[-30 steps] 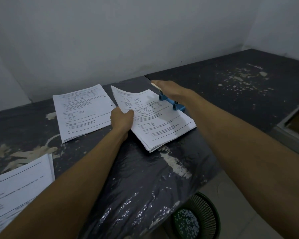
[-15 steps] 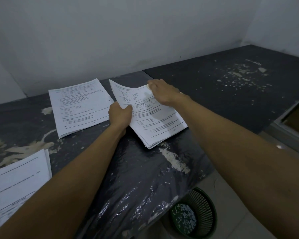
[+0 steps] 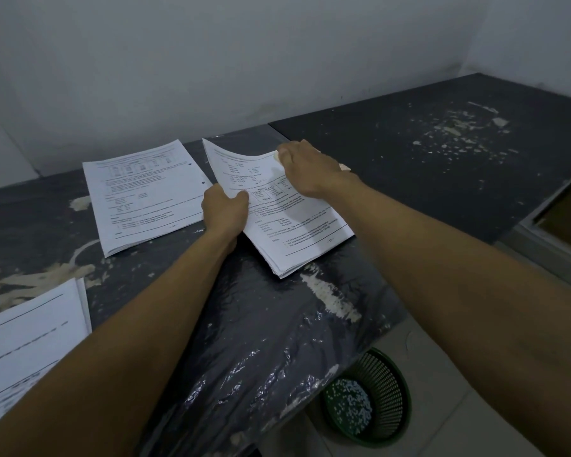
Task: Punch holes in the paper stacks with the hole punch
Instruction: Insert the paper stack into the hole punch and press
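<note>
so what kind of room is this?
Probably a bare back room or makeshift office work area: a worn dark plastic-wrapped tabletop against plain white walls, printed white paper stacks, and a green mesh wastebasket holding punched paper dots on the tiled floor.

Held stack [image 3: 287,219] right of flat stack [image 3: 142,192].

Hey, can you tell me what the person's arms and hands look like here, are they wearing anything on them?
Both forearms are bare right up to the frame edge, with no sleeve showing. The left hand and the right hand wear no gloves. No watch, bracelet or ring shows on either. The light is dim, so small marks cannot be ruled out.
</note>
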Available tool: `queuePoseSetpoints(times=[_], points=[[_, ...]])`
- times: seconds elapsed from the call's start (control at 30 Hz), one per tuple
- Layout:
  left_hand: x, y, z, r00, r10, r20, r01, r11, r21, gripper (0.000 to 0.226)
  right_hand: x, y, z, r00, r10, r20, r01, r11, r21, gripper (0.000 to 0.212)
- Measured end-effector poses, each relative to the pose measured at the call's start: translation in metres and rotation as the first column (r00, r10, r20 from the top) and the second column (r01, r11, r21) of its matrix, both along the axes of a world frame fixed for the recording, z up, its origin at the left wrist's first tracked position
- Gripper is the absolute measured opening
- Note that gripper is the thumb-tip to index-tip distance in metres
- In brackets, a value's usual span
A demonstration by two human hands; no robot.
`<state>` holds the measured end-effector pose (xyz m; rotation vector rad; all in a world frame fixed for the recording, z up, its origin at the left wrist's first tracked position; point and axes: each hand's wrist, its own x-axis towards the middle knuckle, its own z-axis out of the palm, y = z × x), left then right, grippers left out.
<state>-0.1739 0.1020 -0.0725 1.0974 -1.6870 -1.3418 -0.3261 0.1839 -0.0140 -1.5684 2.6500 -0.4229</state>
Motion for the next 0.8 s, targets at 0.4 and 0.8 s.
queuePoseSetpoints(times=[0.4,0.8], points=[[0.003,0.004,0.001,1.0,0.01,0.002,-0.01,0.999,-0.038,0.029,0.009,-0.004,-0.025,0.978,-0.027,-0.208,0.06,0.986,0.154,0.054],[0.006,0.006,-0.003,1.0,-0.012,-0.017,0.011,0.997,-0.07,0.028,-0.009,0.003,0.03,0.869,-0.062,0.492,0.168,0.97,-0.173,0.047]])
